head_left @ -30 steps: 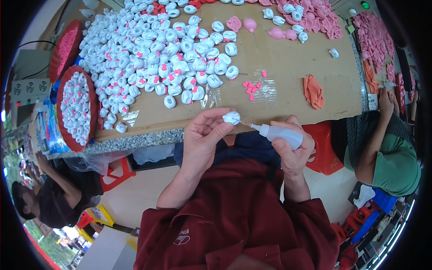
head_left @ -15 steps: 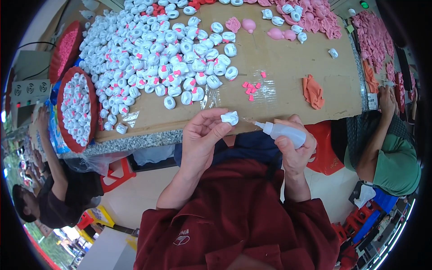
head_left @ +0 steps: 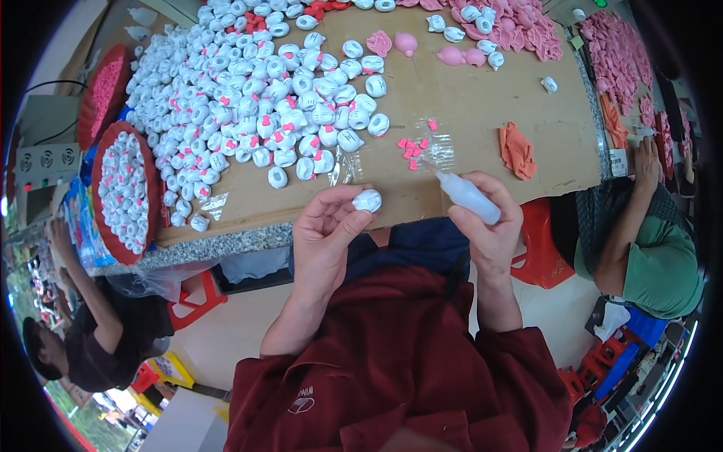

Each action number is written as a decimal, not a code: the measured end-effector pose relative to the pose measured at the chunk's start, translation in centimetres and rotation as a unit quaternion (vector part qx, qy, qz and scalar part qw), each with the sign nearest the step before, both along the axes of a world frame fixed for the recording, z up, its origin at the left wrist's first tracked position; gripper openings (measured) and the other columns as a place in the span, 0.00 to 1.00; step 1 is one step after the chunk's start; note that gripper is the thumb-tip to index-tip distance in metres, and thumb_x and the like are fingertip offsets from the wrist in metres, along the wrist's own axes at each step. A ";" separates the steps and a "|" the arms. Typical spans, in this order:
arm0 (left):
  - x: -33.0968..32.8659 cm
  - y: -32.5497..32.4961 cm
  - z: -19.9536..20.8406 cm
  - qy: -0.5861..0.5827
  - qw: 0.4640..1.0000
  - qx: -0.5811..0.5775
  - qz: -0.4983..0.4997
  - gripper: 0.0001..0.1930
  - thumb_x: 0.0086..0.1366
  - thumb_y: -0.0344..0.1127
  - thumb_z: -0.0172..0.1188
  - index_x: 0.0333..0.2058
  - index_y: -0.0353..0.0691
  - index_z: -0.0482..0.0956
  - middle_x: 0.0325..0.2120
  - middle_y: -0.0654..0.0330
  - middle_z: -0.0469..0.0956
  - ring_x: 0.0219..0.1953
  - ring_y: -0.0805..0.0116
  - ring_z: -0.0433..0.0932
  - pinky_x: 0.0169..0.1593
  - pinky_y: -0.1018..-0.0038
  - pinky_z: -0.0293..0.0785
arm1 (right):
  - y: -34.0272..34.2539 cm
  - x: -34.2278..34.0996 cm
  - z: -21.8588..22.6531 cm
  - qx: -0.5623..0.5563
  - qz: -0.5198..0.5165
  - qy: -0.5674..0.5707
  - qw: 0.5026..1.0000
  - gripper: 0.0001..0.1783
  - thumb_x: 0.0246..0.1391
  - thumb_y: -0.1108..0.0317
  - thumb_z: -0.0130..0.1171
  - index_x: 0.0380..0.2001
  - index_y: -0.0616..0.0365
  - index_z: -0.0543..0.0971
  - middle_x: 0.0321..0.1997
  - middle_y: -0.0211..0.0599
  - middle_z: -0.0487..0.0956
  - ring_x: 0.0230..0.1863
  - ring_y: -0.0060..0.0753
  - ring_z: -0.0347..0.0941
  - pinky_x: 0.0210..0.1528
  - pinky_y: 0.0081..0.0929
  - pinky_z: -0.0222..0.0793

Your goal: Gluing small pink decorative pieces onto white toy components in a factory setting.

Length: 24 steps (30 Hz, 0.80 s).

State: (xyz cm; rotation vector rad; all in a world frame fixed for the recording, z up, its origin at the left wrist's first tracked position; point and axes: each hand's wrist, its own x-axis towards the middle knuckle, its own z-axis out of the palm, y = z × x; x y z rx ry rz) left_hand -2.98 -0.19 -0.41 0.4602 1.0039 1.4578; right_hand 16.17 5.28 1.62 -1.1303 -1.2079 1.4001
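Note:
My left hand [head_left: 322, 230] pinches a small white cat-head piece [head_left: 367, 200] between thumb and fingertips, just over the table's near edge. My right hand [head_left: 493, 226] is wrapped round a translucent squeeze bottle [head_left: 470, 197], tilted with its thin nozzle pointing up and left. Beyond the nozzle tip lies a little group of pink bows [head_left: 410, 148] on the cardboard. A large heap of white cat-head pieces [head_left: 248, 98], several bearing pink bows, spreads over the table to the far left of my hands.
Cardboard [head_left: 482, 105] covers the granite-edged table. At left stand a red bowl of white pieces [head_left: 125, 188] and a red bowl of pink bits [head_left: 104, 90]. An orange crumpled glove [head_left: 517, 151] lies right, pink pieces [head_left: 520, 30] behind. Co-workers sit at both sides.
The bottle's nozzle has swung up and away from the white piece, toward the pink bows. My left hand has shifted slightly left, and the white piece has turned a little.

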 end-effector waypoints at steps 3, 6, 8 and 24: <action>-0.3 -0.8 0.1 0.010 1.000 -0.007 0.006 0.14 0.55 0.20 0.55 0.42 0.33 0.70 0.40 0.53 0.74 0.37 0.68 0.75 0.43 0.75 0.71 | 1.0 -1.5 -0.9 0.161 0.042 -0.152 0.974 0.18 0.38 0.78 0.60 0.37 0.61 0.73 0.41 0.36 0.72 0.42 0.26 0.66 0.46 0.21 0.61; -0.3 -1.2 0.3 0.003 1.000 -0.012 0.002 0.14 0.54 0.20 0.55 0.41 0.32 0.70 0.39 0.54 0.74 0.37 0.70 0.75 0.43 0.76 0.71 | 1.3 -3.5 -0.8 0.193 0.044 -0.234 0.952 0.18 0.38 0.77 0.61 0.37 0.60 0.73 0.38 0.34 0.73 0.40 0.27 0.66 0.44 0.22 0.60; -0.2 -1.2 0.3 -0.006 1.000 -0.013 -0.005 0.13 0.54 0.19 0.56 0.40 0.32 0.70 0.38 0.55 0.74 0.36 0.72 0.75 0.43 0.78 0.72 | 1.6 -4.6 -1.1 0.226 0.046 -0.278 0.933 0.18 0.38 0.75 0.61 0.37 0.60 0.74 0.36 0.34 0.73 0.39 0.28 0.66 0.44 0.23 0.61; 0.8 -1.0 0.7 -0.009 0.999 -0.008 -0.029 0.13 0.55 0.20 0.55 0.41 0.32 0.70 0.38 0.53 0.74 0.36 0.68 0.75 0.42 0.75 0.72 | 7.2 -2.6 -1.7 0.230 0.002 -0.394 0.890 0.06 0.42 0.74 0.58 0.28 0.60 0.79 0.28 0.35 0.75 0.34 0.35 0.66 0.39 0.28 0.62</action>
